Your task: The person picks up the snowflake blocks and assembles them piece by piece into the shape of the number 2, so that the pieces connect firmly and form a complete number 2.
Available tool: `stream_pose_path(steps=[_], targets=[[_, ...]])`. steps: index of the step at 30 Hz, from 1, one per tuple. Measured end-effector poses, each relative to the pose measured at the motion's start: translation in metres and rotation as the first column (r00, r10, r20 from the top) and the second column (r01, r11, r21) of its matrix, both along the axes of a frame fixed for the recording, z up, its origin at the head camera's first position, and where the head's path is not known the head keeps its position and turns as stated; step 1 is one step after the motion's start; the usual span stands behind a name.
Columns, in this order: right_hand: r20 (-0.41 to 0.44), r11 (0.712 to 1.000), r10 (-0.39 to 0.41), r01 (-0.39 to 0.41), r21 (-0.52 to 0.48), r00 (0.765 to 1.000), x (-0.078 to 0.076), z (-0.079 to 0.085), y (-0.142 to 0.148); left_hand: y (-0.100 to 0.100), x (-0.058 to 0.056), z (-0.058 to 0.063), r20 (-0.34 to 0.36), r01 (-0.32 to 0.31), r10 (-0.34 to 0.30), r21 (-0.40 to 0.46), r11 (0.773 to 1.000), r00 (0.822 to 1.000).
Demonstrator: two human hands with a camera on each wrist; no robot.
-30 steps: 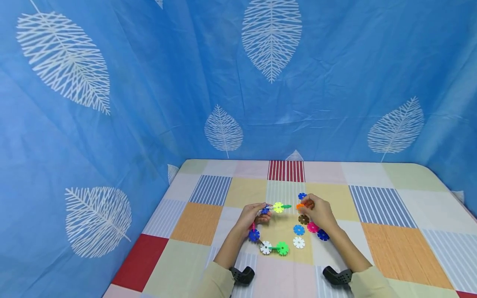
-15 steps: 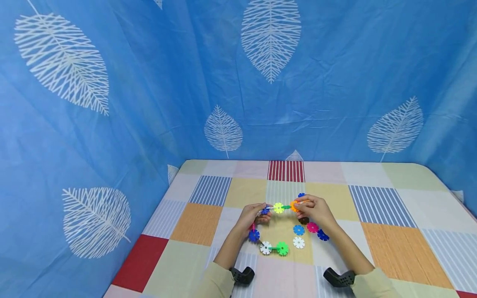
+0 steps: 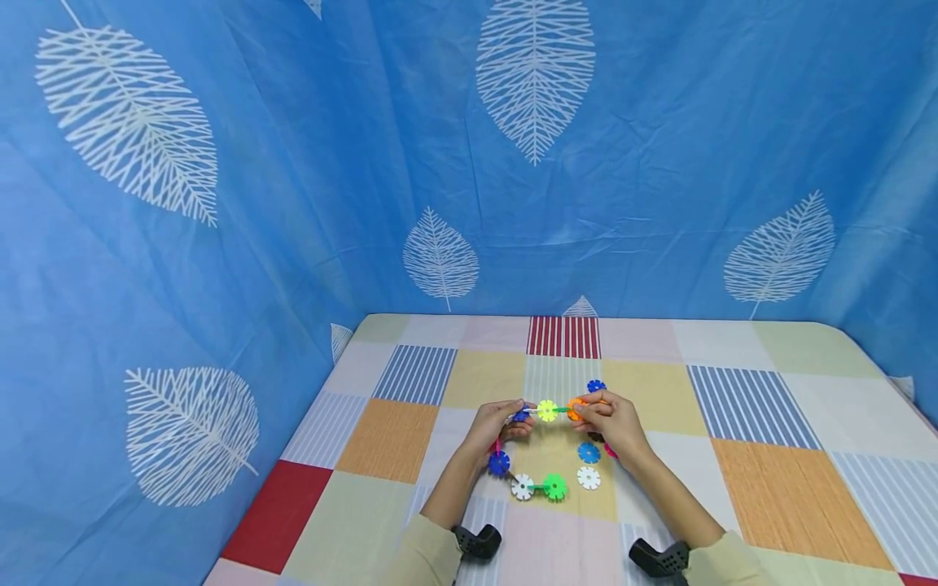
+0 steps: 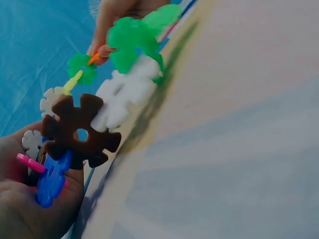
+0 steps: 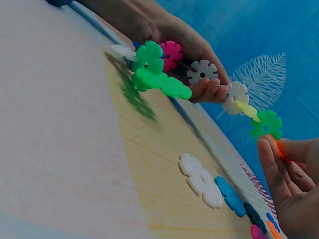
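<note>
Above the middle of the patchwork-covered bench point(image 3: 659, 389), in the head view, the left hand point(image 3: 498, 427) grips a chain of snowflake discs point(image 3: 499, 463); the right hand point(image 3: 615, 420) pinches an orange disc point(image 3: 575, 409) at its far right end. A loose white disc point(image 3: 589, 478) lies near right. From the left wrist, a brown disc point(image 4: 65, 129) joins the chain. From the right wrist, the orange disc meets a green disc point(image 5: 273, 122).

No text, label, brand, number or sign can be read in any of the 3 views: none on the discs point(image 3: 589, 478), the 2 black wrist cameras point(image 3: 478, 542), the sleeves point(image 3: 733, 563), the cloth point(image 3: 542, 541) or the curtain point(image 3: 659, 122).
</note>
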State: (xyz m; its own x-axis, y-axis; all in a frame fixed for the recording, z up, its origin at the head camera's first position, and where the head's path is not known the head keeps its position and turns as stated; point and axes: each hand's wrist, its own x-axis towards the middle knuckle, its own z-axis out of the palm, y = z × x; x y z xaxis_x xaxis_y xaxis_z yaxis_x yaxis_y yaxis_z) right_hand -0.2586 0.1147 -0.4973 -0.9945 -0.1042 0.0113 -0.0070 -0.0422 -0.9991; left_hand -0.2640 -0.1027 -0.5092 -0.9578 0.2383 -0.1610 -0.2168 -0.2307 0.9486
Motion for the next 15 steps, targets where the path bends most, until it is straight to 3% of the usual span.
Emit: stream_pose_path(steps=[5,7,9,11,14,15], targets=[[-0.018,0.998,0.048,-0.047,0.040,0.999,-0.001,-0.001,0.007,0.001,0.001,0.000,-0.007,0.018,-0.018,-0.013,1.000,1.000],[-0.043,0.990,0.066,-0.060,0.129,0.997,-0.005,0.000,0.014,0.002,0.001,0.000,-0.010,0.024,-0.024,-0.024,0.999,1.000],[-0.109,0.963,0.041,-0.011,0.269,0.993,-0.010,0.001,0.023,0.002,0.000,0.000,-0.010,0.022,-0.022,-0.031,0.999,1.000],[-0.201,0.895,-0.010,0.098,0.435,0.979,-0.014,0.002,0.033,0.003,0.000,0.000,-0.011,0.011,-0.011,-0.033,0.999,1.000],[-0.313,0.743,-0.077,0.264,0.616,0.947,-0.016,0.000,0.044,0.002,0.000,0.000,0.008,-0.002,0.002,-0.018,1.000,1.000],[-0.332,0.703,-0.082,0.290,0.649,0.940,-0.016,-0.002,0.046,0.002,0.000,0.000,0.014,-0.002,0.002,-0.014,1.000,1.000]])
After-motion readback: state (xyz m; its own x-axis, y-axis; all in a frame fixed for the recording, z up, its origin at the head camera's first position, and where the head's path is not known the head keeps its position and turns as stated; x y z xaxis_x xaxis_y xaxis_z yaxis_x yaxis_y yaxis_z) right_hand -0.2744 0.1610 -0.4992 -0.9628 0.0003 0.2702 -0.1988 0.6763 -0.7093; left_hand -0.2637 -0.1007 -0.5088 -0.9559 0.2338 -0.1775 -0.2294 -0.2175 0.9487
